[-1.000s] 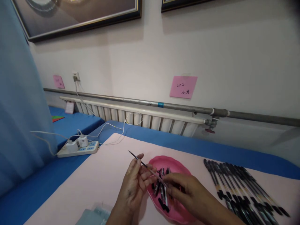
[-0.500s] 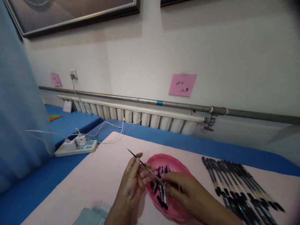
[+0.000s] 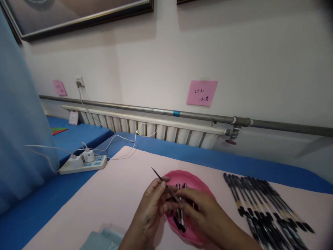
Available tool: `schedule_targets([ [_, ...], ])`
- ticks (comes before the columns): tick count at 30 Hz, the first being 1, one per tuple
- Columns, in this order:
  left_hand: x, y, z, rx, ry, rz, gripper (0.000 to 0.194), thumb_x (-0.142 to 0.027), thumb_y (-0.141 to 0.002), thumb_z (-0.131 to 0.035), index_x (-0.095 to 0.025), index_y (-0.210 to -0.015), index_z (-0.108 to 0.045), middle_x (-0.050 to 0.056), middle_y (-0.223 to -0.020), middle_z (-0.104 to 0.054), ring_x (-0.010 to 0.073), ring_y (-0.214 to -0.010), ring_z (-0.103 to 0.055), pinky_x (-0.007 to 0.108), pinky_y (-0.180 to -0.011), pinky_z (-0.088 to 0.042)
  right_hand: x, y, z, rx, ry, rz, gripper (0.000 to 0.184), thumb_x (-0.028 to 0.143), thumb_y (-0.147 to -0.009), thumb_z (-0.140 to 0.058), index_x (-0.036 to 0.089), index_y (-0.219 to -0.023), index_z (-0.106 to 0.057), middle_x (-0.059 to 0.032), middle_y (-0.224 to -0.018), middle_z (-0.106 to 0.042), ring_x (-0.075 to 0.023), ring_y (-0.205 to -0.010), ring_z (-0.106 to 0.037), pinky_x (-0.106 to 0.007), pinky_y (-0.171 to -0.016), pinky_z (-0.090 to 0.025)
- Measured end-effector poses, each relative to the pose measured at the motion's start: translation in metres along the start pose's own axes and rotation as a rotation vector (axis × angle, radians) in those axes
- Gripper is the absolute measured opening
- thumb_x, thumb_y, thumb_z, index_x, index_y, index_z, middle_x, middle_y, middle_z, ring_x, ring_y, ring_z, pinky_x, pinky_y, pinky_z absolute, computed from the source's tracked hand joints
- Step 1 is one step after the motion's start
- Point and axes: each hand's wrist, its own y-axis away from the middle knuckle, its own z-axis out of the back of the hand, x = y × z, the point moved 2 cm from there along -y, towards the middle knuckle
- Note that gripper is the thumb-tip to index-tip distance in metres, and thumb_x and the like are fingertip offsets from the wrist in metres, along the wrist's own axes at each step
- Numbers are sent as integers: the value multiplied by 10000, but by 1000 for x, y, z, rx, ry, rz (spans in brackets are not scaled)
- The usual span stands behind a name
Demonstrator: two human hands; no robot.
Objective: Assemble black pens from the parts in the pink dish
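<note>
A thin ink refill [image 3: 157, 174] with a dark, pointed end slants up to the left between my hands. My left hand [image 3: 151, 205] pinches it between thumb and fingertips near the upper part. At its lower end, my right hand [image 3: 204, 210] is closed with thumb and forefinger on it. Whether a clear barrel sits around that end I cannot make out. Both hands are above a pink scalloped plate [image 3: 204, 185]. Black caps [image 3: 179, 225] and other pen parts lie in the plate, partly hidden by my fingers.
Several black-capped pens [image 3: 256, 194] lie in a row at the right, with a second row [image 3: 275, 231] nearer me. A grey-blue plastic packet [image 3: 102, 240] is at the front left. A power strip [image 3: 83, 166] with cables sits at the pink sheet's [image 3: 114, 180] left.
The refill's tip has moved right and slightly down. My left hand has slid right, closer to my right hand, and less of the refill shows between them.
</note>
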Motion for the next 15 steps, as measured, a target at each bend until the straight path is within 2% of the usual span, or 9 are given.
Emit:
schedule_targets([
  [2,1,3,-4,71,-17,7,296,-292,-792,-584,-158,-1053,-547,114,-950,-645,188,-803,-633,263,-620,-503,0,-1,-1,-26,-138,-26,252,151,-795,-442,216,-955,-625,-31,-898,-675,-166,-837,-627,-261,-759,-472],
  [5,2,5,-5,102,-14,47,343,-317,-819,-541,-160,-1124,-540,126,-1020,-617,193,-834,-621,276,-641,-506,-1,-2,2,-130,-256,-82,236,179,-760,-477,206,-948,-617,-24,-875,-672,-167,-826,-634,-265,-752,-489],
  [11,15,8,-11,204,-38,246,368,-362,-831,-505,-170,-1143,-539,103,-924,-616,156,-666,-619,298,-591,-511,-6,0,3,-292,-418,-184,140,280,-732,-547,211,-839,-604,12,-733,-645,-164,-716,-628,-271,-647,-500],
  [13,18,9,-13,201,-48,237,368,-350,-834,-506,-192,-1166,-520,89,-898,-622,140,-631,-614,278,-570,-503,-6,0,-1,-303,-395,-170,129,250,-728,-551,213,-836,-611,13,-742,-649,-157,-716,-625,-264,-646,-491],
  [15,18,9,-13,188,-72,190,374,-333,-834,-512,-198,-1183,-505,70,-838,-627,125,-594,-601,254,-545,-490,-4,0,-3,-249,-331,-124,134,210,-737,-538,211,-845,-617,4,-758,-659,-150,-703,-618,-260,-646,-483],
])
